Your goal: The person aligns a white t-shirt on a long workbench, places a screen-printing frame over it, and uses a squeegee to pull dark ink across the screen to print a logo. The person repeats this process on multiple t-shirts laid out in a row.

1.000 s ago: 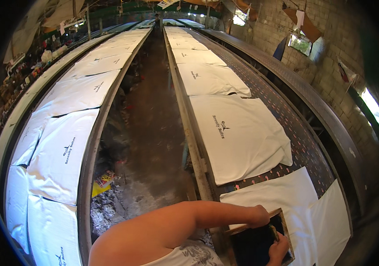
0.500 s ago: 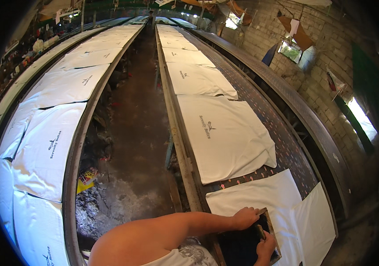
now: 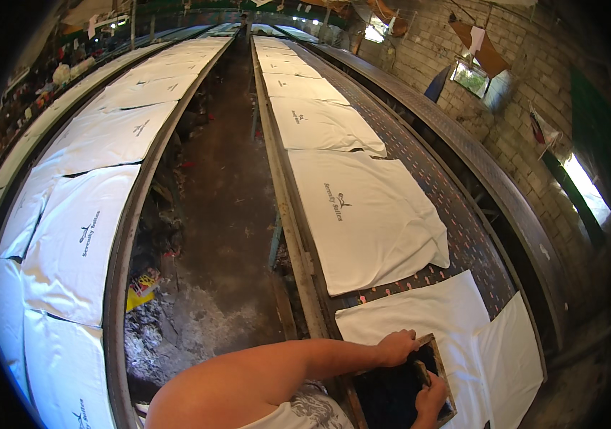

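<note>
Lower right of view: my right hand (image 3: pixel 431 397) clenches tool (image 3: pixel 421 371), long axis slanting up-left, inside brown frame (image 3: pixel 445 378); my left hand (image 3: pixel 397 348), just above, grasps upper rim.

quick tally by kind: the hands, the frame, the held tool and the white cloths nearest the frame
Left hand and right hand: 2
Frame: 1
Held tool: 1
Left white cloth and right white cloth: 2
Total: 6
</note>
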The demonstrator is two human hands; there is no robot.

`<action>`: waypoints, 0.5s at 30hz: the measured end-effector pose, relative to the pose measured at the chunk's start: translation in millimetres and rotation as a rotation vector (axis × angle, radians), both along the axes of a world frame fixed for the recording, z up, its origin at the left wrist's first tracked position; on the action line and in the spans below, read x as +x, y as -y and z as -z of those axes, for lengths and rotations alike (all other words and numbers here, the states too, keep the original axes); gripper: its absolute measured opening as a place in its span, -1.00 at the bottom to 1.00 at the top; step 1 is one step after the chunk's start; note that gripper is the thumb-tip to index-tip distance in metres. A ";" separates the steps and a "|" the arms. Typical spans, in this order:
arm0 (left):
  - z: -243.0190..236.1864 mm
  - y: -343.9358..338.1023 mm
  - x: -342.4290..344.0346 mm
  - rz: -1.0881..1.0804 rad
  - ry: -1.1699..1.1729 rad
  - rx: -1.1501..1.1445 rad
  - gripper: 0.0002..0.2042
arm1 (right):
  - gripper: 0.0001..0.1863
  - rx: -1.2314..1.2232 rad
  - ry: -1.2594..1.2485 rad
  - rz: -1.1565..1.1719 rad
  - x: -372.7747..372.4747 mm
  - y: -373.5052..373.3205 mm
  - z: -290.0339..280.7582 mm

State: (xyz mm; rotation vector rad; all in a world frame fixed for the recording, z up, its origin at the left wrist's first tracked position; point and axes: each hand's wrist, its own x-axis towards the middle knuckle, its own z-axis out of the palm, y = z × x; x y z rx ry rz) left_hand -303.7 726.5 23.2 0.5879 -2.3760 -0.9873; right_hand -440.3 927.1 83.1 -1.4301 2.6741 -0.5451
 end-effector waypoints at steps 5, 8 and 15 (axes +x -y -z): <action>4.4 -0.9 -1.4 -0.007 -0.027 0.055 -0.74 | -0.49 -0.039 -0.051 -0.030 -0.9 -2.6 6.4; 7.6 0.2 -2.8 0.012 -0.112 0.126 -0.78 | -0.47 -0.014 -0.029 -0.004 -0.3 -3.4 5.6; 33.5 6.2 -9.9 0.008 -0.344 0.215 -0.80 | -0.48 -0.059 -0.040 -0.036 13.7 -4.4 8.5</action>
